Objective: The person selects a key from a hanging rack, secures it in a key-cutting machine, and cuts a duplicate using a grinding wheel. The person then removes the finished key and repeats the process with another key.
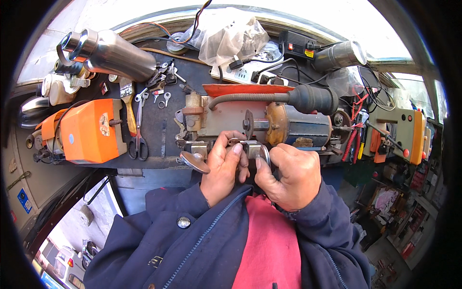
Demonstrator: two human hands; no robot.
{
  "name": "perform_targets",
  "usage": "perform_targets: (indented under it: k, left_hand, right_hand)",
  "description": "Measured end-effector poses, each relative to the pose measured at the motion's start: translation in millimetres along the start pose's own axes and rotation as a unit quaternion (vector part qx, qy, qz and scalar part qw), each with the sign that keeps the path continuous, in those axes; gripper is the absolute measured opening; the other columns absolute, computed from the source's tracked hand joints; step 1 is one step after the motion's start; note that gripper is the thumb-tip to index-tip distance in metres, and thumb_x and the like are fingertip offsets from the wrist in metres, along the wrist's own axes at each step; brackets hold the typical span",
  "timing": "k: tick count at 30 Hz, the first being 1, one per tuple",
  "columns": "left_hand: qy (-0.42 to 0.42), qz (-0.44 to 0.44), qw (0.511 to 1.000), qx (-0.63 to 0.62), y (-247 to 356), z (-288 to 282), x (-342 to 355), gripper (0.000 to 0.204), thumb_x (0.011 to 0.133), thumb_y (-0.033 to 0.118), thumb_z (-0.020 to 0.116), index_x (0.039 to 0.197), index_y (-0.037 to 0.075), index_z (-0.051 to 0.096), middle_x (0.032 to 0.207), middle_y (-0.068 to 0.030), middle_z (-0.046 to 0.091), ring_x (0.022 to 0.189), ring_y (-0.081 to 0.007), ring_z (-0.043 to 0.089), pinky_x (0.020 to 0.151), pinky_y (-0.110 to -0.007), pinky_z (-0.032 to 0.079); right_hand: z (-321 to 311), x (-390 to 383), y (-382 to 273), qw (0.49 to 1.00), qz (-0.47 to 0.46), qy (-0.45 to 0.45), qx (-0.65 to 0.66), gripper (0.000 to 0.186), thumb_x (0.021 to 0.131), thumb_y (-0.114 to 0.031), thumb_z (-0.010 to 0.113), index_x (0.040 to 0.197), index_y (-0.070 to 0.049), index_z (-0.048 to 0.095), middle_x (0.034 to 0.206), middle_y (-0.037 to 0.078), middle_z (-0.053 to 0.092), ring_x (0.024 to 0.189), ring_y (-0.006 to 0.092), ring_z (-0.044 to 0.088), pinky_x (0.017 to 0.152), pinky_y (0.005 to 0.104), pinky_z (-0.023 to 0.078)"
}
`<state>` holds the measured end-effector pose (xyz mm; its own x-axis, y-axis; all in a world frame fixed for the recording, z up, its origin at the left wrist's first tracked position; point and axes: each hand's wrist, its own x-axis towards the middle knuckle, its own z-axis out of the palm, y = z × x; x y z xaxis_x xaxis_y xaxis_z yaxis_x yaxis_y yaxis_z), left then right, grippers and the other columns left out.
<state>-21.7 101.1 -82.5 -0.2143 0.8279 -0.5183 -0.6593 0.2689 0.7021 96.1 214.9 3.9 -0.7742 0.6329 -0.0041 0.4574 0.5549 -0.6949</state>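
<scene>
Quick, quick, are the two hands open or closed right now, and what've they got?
Left hand: closed, finger and thumb pinching a small brownish key-like piece.
Right hand: closed, thumb and fingers on a shiny metal knob.

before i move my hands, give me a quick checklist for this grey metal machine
1. Left hand on the small brown rounded metal piece: ok, fingers touch it.
2. Right hand on the silver rounded metal clamp knob: ok, thumb against it.
3. Piece clamped tight: cannot tell.
4. Dark toothed metal wheel clear of fingers: not ok, I'd say; left fingertips sit close below.
5. Wheel stopped: cannot tell from one still.
6. Long metal scissors with dark handles clear of the grey metal machine: ok, lying to its left.
</scene>
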Motion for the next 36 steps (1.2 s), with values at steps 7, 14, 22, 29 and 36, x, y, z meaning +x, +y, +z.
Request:
perform_targets:
  k: [7,14,22,29,36]
  left_hand:
    - [-0.002,-0.023,1.0,-0.011,1,0,-3,0.027,0.107,0.013,0.043,0.133,0.006,0.039,0.078,-0.004,0.053,0.055,-0.0089,0.048,0.056,-0.024,0.044]
    - [0.007,0.024,0.997,0.075,4,1,-13,0.034,0.106,0.009,0.044,0.139,0.007,0.035,0.078,-0.0034,0.053,0.059,-0.007,0.047,0.056,-0.022,0.041]
    - [0.004,0.003,1.0,-0.025,-1,3,0,0.022,0.108,0.014,0.045,0.129,0.007,0.042,0.075,-0.0027,0.052,0.052,-0.0072,0.045,0.054,-0.024,0.043]
    - [0.016,-0.001,0.999,-0.05,-3,5,3,0.014,0.109,0.014,0.042,0.12,0.008,0.047,0.071,-0.0015,0.048,0.049,-0.0073,0.041,0.054,-0.026,0.045]
    - [0.048,-0.024,0.997,-0.063,1,9,3,0.013,0.107,0.013,0.045,0.116,0.007,0.053,0.072,-0.0007,0.05,0.053,-0.0075,0.042,0.048,-0.022,0.035]
  right_hand:
    - [-6,-3,1,0.999,0.033,-0.035,0.004,0.028,0.083,-0.018,0.078,0.069,-0.004,0.058,0.062,0.011,0.056,0.049,0.0301,0.058,0.046,0.0395,0.045]
    - [-4,-3,4,0.998,0.03,-0.014,0.049,0.025,0.078,-0.005,0.077,0.066,-0.002,0.055,0.059,0.009,0.051,0.044,0.0235,0.05,0.043,0.035,0.038]
    - [-5,-2,4,0.999,0.02,-0.024,0.022,0.025,0.078,-0.007,0.076,0.066,-0.001,0.055,0.059,0.011,0.052,0.045,0.0255,0.051,0.044,0.036,0.039]
    - [-9,2,0,0.999,0.022,-0.048,-0.004,0.024,0.078,-0.011,0.077,0.067,-0.001,0.057,0.061,0.012,0.054,0.048,0.0295,0.055,0.045,0.0381,0.041]
    - [-16,11,-4,0.989,-0.019,-0.113,-0.089,0.024,0.08,-0.016,0.076,0.072,-0.003,0.057,0.066,0.013,0.057,0.055,0.0331,0.061,0.05,0.0425,0.047]
